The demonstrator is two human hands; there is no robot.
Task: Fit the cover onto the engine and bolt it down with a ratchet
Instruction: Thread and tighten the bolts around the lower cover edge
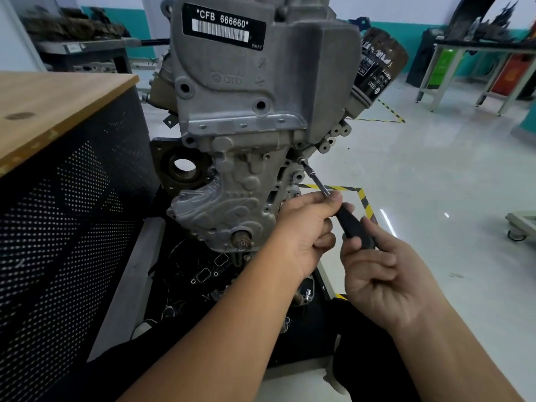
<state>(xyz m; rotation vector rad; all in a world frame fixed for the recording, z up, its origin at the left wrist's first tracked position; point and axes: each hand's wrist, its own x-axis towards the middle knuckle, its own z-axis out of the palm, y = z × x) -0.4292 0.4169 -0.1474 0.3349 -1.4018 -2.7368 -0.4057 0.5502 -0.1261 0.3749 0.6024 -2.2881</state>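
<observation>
Standing upright on its stand: the engine [246, 91], barcode plate at the top, oil filter [377, 62] jutting off its right side. Sitting already seated against the engine's front face: the cast cover [232, 195], edges lining up with the block, so apparently past the fitting step and into the bolting. Flanking on the left: a wooden-topped cabinet [58, 103] with perforated dark sides, near enough to serve as a set-down surface. Lying below the engine: a dark tray [203, 285] with gaskets and small parts, kept under the work, likely so hardware stays within reach.

Reaching in from below: both arms. Gripping the black handle [352, 227] of the driver tool: the right hand [385, 274], fingers curled round the butt end, probably supplying the turn. Pinching the tool where the shaft [317, 181] meets the handle: the left hand [307, 227], thumb and fingers closed on it, likely steadying and guiding so the tip does not slip off.

Running up and left from the hands: the slim steel shaft, angled to meet the cover's right edge squarely. Touching its tip: a bolt [301, 161] at the upper right of the cover, beside a row of cylindrical bosses [333, 137]. Not possible to tell how far in the bolt is sitting.

Still showing open on the upper housing: round holes, whether awaiting bolts being unclear.
</observation>
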